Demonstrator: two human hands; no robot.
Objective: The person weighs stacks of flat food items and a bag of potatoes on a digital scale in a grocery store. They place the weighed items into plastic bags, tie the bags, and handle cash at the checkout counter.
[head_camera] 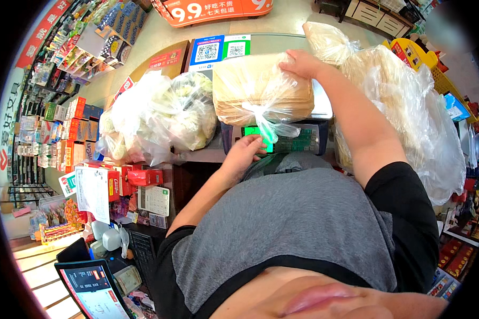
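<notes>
A clear plastic bag of flat, stacked tan sheets (259,87), its knotted end towards me, rests on or just over a digital scale (319,133) with a lit green display. My right hand (303,63) grips the bag's far right corner. My left hand (247,153) is at the left edge of the display, beside the bag's knot, fingers curled; whether it holds anything cannot be told. Left of the scale lie clear bags of pale green vegetables (191,107). On the right stand large clear bags of tan, sheet-like goods (387,91).
Payment code signs (207,52) stand behind the scale. At my left are red boxes (145,177), a calculator (155,200), a black keyboard (141,243) and a lit screen (92,289). A yellow basket (443,79) is at the far right. Stocked shelves line the left.
</notes>
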